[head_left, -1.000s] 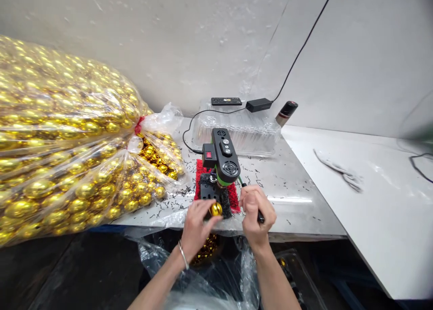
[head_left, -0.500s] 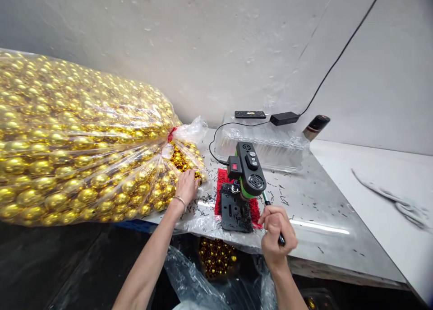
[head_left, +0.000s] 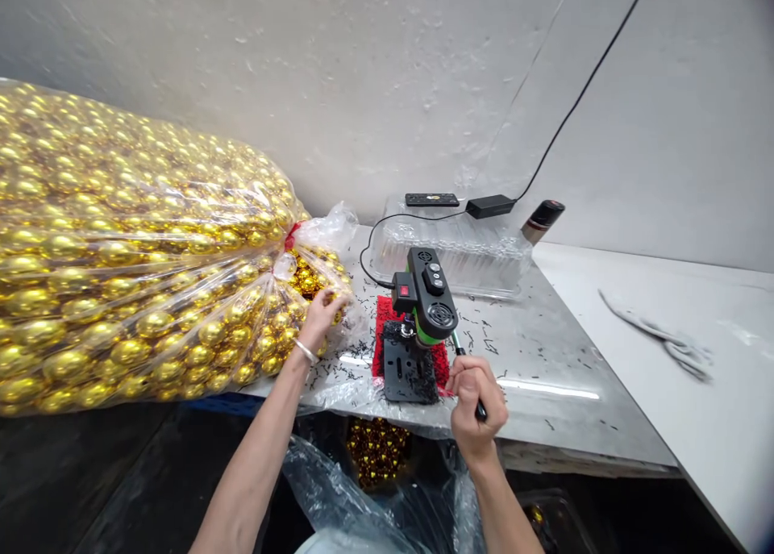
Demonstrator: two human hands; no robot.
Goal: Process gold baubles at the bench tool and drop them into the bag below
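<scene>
My left hand [head_left: 325, 312] is at the torn opening of a large clear bag of gold balls [head_left: 151, 272], its fingers bent together; what they hold, if anything, is hidden. My right hand [head_left: 477, 394] is wrapped round the black-handled lever [head_left: 480, 410] on the right side of a small black and green machine [head_left: 432, 296]. Under the machine, its black base plate [head_left: 408, 372] rests on a red mat [head_left: 383, 312] strewn with small black bits.
Behind the machine lies a clear plastic tray [head_left: 484, 252], with a black adapter [head_left: 489, 206] and cable by it. A dark-capped bottle [head_left: 543, 219] leans there. Below the table edge, an open bag holds gold balls [head_left: 378, 453]. Cutters [head_left: 659, 335] lie at right.
My left hand has lifted slightly and its fingers have drawn together at the bag opening. My right hand stays on the lever. The whole view has shifted a little.
</scene>
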